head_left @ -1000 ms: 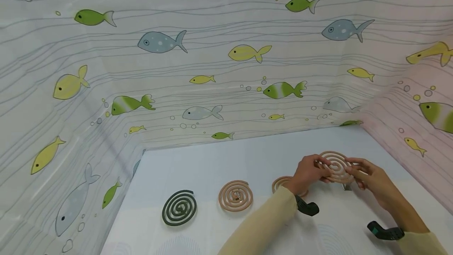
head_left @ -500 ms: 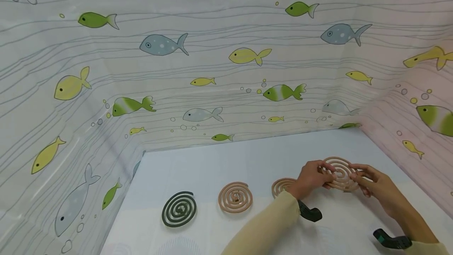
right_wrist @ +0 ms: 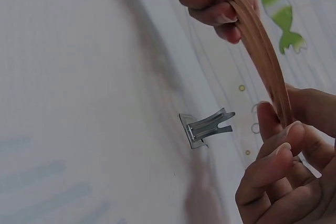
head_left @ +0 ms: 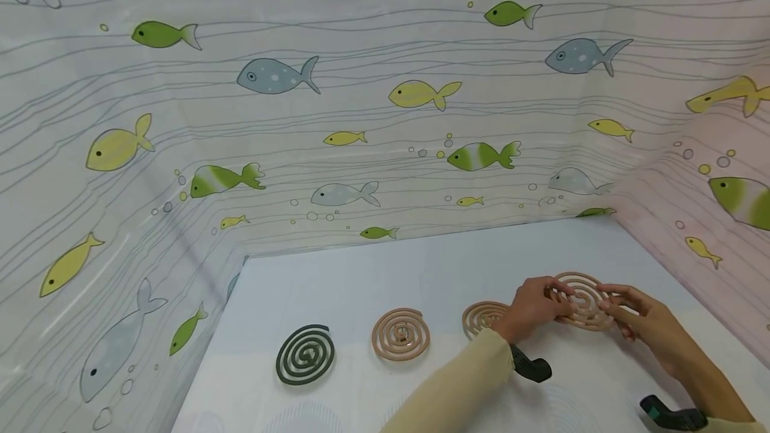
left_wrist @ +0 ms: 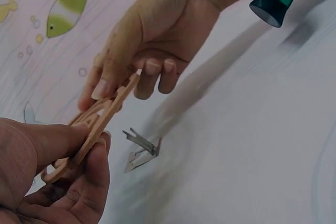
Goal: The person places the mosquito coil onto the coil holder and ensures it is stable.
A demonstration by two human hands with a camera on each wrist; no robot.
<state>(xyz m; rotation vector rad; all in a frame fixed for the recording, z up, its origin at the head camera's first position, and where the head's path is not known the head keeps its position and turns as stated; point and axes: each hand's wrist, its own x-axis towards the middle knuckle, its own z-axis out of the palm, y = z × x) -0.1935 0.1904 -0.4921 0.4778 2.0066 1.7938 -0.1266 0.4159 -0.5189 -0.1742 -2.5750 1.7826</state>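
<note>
A brown mosquito coil (head_left: 581, 299) is held between both hands above the table's right part. My left hand (head_left: 537, 306) pinches its left edge between thumb and fingers, while my right hand (head_left: 646, 326) pinches the opposite edge. Seen from the left wrist, the coil (left_wrist: 107, 116) is tilted and apart from the small metal coil stand (left_wrist: 149, 153). That stand (right_wrist: 210, 126) also shows in the right wrist view, its forked prong raised; in the head view the coil and hands hide it.
Left of the hands lie a brown coil (head_left: 481, 316) partly hidden by the left arm, another brown coil (head_left: 401, 335) with metal at its centre, and a dark green coil (head_left: 305, 354). A fish-patterned sheet (head_left: 361, 159) walls the white table (head_left: 361, 272).
Both hands have moved the coil slightly down and to the right in the head view. The metal stand, partly visible below it earlier, is now hidden there. The other coils stay put.
</note>
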